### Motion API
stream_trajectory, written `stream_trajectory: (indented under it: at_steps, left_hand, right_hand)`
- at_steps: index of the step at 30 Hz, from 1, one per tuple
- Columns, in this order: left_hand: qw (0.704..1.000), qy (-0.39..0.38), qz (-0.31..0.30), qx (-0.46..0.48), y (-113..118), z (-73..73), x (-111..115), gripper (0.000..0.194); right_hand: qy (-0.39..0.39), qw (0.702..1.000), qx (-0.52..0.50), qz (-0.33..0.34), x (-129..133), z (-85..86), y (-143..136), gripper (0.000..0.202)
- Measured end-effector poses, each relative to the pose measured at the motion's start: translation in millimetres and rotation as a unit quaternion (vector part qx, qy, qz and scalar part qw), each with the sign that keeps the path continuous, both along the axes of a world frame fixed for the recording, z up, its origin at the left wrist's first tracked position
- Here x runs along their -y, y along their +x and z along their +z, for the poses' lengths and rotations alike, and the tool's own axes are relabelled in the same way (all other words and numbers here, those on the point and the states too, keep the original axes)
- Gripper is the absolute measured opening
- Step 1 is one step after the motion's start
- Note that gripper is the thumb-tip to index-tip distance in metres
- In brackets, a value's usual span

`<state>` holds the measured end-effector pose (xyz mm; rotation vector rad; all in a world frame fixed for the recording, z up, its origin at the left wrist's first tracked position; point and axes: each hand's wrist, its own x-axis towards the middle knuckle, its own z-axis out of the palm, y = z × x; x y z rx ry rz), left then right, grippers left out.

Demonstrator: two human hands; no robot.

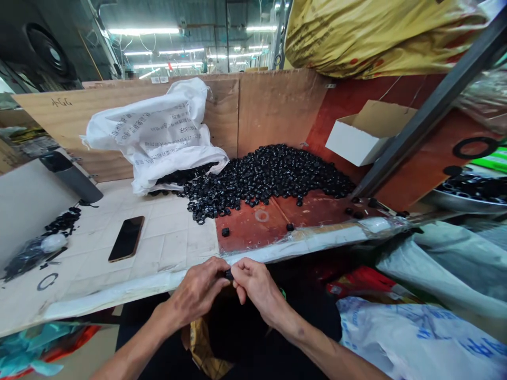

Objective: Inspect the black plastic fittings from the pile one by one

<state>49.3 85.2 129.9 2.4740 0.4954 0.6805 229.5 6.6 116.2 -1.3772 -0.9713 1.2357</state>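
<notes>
Workbench (170, 237), front edge: small black part (228, 274) located just before it, gripped in the fingertips of left hand (201, 289) and right hand (256, 285), held together. Beyond lies a pile of black parts (277, 171); left of it, a white sack (158, 132) and a phone (127, 239).

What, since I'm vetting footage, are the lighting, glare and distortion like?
In the head view, ceiling tubes glare white and the black pieces show small glints; head view edges look stretched, the lower-right sack soft; in the head view, left hand and right hand look fairly clear.
</notes>
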Motion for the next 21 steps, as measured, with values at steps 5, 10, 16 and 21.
stream_trajectory:
  at_steps: [5, 10, 16, 21]
  left_hand:
    - [0.996, 0.016, 0.018, -0.084, 18, 16.1, -37, 0.029]
    - [0.994, 0.017, 0.096, -0.053, 51, -18.3, -79, 0.043]
    - [0.994, -0.080, -0.019, -0.065, 37, -22.6, -64, 0.024]
    - [0.952, -0.299, 0.050, -0.042, 16, -13.2, -68, 0.036]
  right_hand:
    - [0.168, 0.885, 0.402, -0.163, -24, -15.6, 73, 0.020]
    - [0.134, 0.764, 0.605, -0.180, -65, -49.6, 157, 0.016]
    - [0.158, 0.763, 0.610, -0.145, -89, -73.7, 169, 0.015]
    - [0.171, 0.765, 0.594, -0.184, -84, -79.6, 170, 0.010]
